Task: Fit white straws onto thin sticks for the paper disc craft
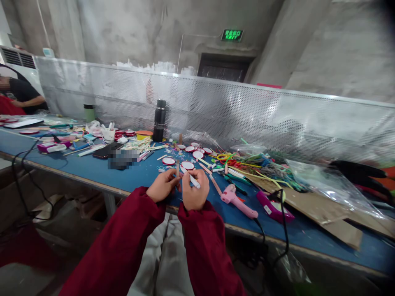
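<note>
With twelve o'clock pointing away from the person, the left hand (pixel 163 186) has its grip pinched on a flat brown stick (pixel 177 168). Just beside it, toward three, the right hand (pixel 196 192) has its grip clamped on a pen-like white stick (pixel 195 182). The fingers hide whether the two sticks touch. Both are held near the six o'clock edge of the table (pixel 135 174), so a loosened pinch could let one fall off that side.

Red-rimmed discs (pixel 187 165) crowd twelve o'clock just past the fingertips; a low forward push would likely scatter them. Between three and four o'clock lies a pink glue gun (pixel 237 201). Whether it is hot cannot be told, but an outward swing of the right sleeve (pixel 205 242) might knock it. Its black cable (pixel 261 228) drops over the near edge, so a snag there could drag the gun along.

The freest surface runs toward nine o'clock, as far as a dark phone (pixel 107 151). Toward two to three, tangled cords (pixel 268 168) leave little room and could catch a finger. Farther out, a black bottle (pixel 159 123) stands upright at eleven and might tip if bumped; behind it, the perforated screen (pixel 216 107) closes off twelve.
</note>
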A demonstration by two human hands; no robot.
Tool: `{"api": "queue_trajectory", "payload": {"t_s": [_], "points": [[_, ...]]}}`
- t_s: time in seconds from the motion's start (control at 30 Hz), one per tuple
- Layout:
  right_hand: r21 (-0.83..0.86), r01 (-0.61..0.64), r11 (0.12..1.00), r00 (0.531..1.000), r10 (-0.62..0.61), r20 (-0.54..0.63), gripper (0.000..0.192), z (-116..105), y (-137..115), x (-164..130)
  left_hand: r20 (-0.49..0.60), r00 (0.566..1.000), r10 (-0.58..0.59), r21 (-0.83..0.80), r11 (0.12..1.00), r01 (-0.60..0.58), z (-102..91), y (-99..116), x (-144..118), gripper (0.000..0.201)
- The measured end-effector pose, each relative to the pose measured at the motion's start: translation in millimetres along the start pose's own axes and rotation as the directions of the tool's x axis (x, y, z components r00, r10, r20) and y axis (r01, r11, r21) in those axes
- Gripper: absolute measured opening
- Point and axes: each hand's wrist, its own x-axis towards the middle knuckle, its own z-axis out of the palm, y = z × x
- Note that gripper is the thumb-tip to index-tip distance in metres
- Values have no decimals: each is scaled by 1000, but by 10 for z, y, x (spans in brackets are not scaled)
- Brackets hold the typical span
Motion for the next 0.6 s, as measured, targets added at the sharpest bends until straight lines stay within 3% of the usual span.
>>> {"api": "queue_trajectory", "payload": {"t_s": [0.23, 0.47, 0.6], "points": [[33, 40, 999, 999, -41, 26, 13, 5, -11, 8, 8, 1000, -2, -48, 999, 2, 17, 50, -6, 41], [-25, -27, 999, 999, 27, 18, 13, 2, -4, 0, -6, 1000, -8, 12, 1000, 8, -3, 8, 0, 37], [12, -2, 1000, 999, 2, 50, 13, -8, -14, 0, -2, 1000, 11, -18, 1000, -11, 0, -11, 3, 37]]}}
